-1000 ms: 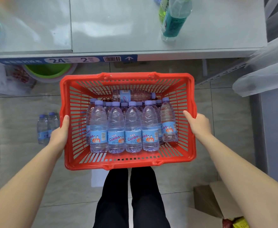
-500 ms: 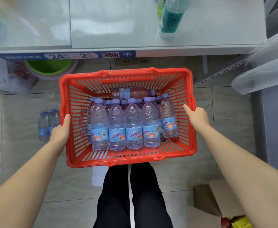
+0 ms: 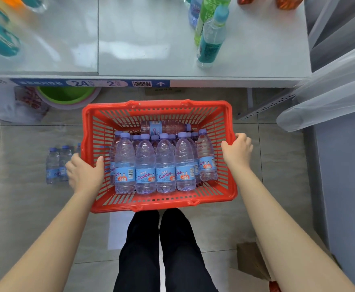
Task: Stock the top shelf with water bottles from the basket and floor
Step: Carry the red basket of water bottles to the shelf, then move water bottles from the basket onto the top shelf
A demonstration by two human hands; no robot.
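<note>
In basket (image 3: 157,106), water bottles (image 3: 165,165) stand upright; lying bottle (image 3: 168,127) points right.

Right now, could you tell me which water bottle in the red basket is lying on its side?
The bottle at the far end of the basket, behind the standing rows; it alone lies flat, cap pointing right.

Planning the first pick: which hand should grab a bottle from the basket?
Probably the left hand: its thumb sits inside the basket rim beside the front bottles; the right hand grips the opposite rim.
</note>
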